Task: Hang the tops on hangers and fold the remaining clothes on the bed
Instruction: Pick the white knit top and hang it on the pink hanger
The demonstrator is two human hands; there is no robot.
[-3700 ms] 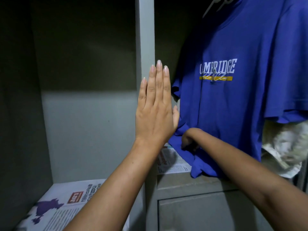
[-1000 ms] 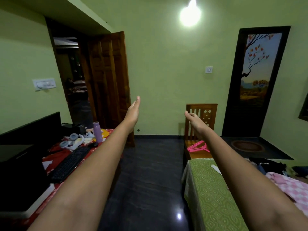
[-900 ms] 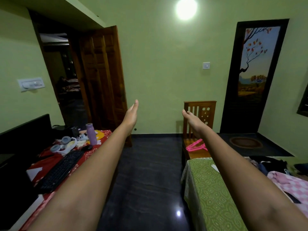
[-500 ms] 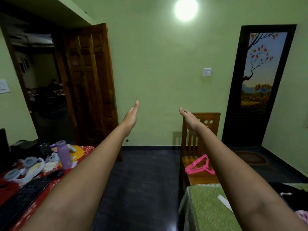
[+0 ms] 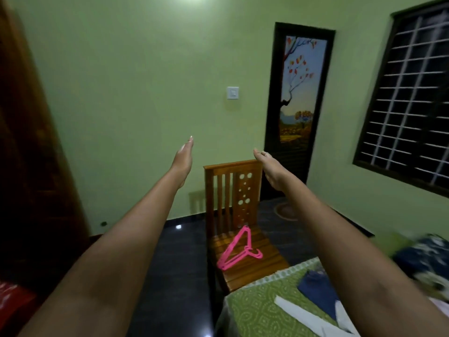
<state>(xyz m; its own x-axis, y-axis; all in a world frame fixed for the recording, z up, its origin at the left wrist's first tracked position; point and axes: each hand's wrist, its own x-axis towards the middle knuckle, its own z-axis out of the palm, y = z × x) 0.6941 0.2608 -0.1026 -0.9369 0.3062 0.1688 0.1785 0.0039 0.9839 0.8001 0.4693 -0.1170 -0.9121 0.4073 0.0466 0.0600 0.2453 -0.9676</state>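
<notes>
Both my arms stretch forward in the air, holding nothing. My left hand (image 5: 183, 155) has straight fingers, seen edge-on. My right hand (image 5: 268, 166) hangs relaxed just in front of the chair's backrest. Pink hangers (image 5: 237, 251) lie in a small pile on the seat of a wooden chair (image 5: 233, 188). The bed (image 5: 257, 307) with its green patterned cover fills the lower right. On it lie a folded blue garment (image 5: 315, 288), a white cloth (image 5: 303, 314) and a blurred heap of dark clothes (image 5: 422, 259) at the right edge.
The chair stands against the bed's foot end. Dark glossy floor (image 5: 184, 263) lies between the bed and a brown wooden door (image 5: 31, 166) at left. A dark door with a tree picture (image 5: 298, 93) and a barred window (image 5: 410, 93) are on the far walls.
The view has swung right from the desk and open doorway toward the chair, bed and window. Earlier my hands were at a blue T-shirt hanging in the wardrobe; now both are raised and empty.
</notes>
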